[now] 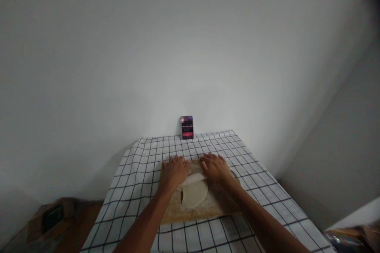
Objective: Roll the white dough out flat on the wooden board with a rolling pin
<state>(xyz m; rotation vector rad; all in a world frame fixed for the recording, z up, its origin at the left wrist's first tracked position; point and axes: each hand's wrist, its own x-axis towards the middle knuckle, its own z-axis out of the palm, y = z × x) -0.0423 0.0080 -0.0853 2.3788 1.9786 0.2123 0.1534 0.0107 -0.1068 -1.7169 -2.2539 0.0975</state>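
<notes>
A pale, floured rolling pin [192,179] lies across a flat oval sheet of dough [194,195] on a wooden board [178,215]. My left hand [175,170] rests palm down over the pin's left end, its fingers stretched forward and slightly apart. Over the right end lies my right hand [216,169], also palm down with fingers extended toward the far edge of the board. Both palms cover the pin's ends, so only its middle shows between them. The dough's near part spreads toward me, below the pin.
A white cloth with dark grid lines [133,189] covers the table under the board. A phone [187,127] with a blurred screen leans upright against the wall. Some round-edged item [234,174] shows behind my right wrist. A cardboard box [52,217] stands low at left.
</notes>
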